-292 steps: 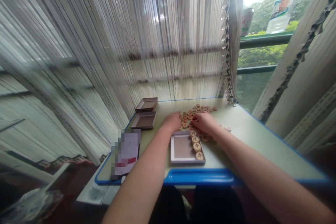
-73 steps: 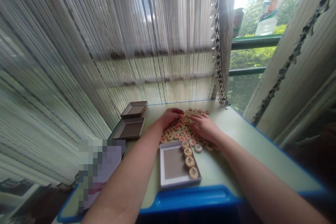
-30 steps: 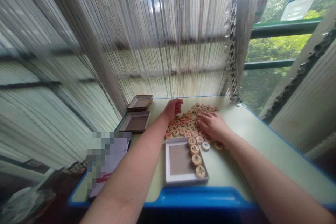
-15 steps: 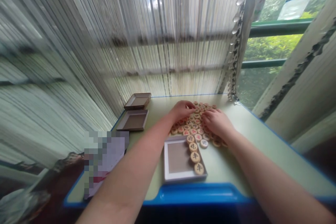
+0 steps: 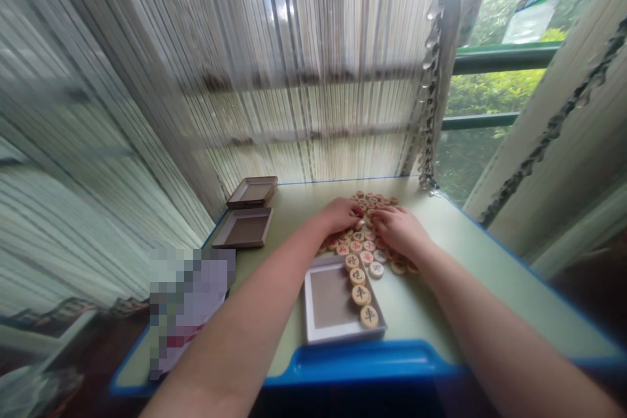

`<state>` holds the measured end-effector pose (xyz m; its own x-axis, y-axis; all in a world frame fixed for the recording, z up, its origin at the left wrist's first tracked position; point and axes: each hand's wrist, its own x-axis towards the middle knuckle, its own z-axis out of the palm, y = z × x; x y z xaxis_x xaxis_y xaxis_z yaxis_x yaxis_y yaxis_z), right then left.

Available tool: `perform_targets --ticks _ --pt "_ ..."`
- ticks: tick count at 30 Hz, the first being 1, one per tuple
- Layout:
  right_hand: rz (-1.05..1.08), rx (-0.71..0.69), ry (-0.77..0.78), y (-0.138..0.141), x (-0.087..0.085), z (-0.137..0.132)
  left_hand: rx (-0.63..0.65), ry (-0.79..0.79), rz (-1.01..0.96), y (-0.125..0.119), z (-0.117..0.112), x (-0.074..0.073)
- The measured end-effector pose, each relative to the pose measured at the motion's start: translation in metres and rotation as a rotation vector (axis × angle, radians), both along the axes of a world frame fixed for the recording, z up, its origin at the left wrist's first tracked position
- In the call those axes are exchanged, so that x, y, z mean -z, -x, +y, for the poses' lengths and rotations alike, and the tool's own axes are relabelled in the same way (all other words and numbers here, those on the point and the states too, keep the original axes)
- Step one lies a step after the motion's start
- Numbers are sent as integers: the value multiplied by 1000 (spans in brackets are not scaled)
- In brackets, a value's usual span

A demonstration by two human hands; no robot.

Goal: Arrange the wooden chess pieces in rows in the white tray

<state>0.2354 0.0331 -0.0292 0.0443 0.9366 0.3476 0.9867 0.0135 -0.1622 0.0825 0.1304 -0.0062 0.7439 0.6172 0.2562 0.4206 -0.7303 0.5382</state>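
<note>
A pile of round wooden Chinese chess pieces [image 5: 368, 245] with red and black characters spreads over the table behind a shallow open box [image 5: 309, 307]. Along the box's right inner side runs a row of several black-marked pieces [image 5: 360, 294]. At the left part of the pile, my left hand [image 5: 341, 216] curls inward, with a tilted chess piece [image 5: 361, 224] at its fingertips. My right hand [image 5: 400, 230] rests palm down over the right part, its fingers stretched across pieces. Both palms hide some of the pile.
Two shallow box parts [image 5: 268, 228] stand at the table's back left. A pale printed sheet [image 5: 208, 304], partly blurred out, lies at the left edge. The pale green table [image 5: 490, 300] has a blue rim [image 5: 362, 359]. String curtains [image 5: 313, 78] hang behind it.
My left hand has shifted slightly nearer to me within the pile, and a tilted piece now shows at its fingertips. My right hand stays over the pile. The view has turned slightly.
</note>
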Motion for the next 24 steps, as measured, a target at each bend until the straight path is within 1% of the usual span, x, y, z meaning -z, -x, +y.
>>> perform_targets --ticks 3,5,8,10,13,19,22,24 --pt "11 68 13 0 -2 -1 -36 0 -37 2 2 3" --pt "20 84 -8 1 -3 -2 -59 -3 -72 2 4 4" --pt "47 -15 -80 5 -6 -3 -76 46 -109 2 7 6" --pt "75 -96 -117 8 -7 -3 -66 130 -161 2 9 6" --pt "98 -156 -130 11 -6 -3 -26 260 -266 2 10 7" --pt "72 -189 -97 16 -4 -3 -56 401 -371 3 10 6" --pt "59 -181 -67 19 -6 -2 -95 428 -397 5 7 3" --pt "55 -149 -45 19 -8 -2 -120 429 -396 7 6 0"
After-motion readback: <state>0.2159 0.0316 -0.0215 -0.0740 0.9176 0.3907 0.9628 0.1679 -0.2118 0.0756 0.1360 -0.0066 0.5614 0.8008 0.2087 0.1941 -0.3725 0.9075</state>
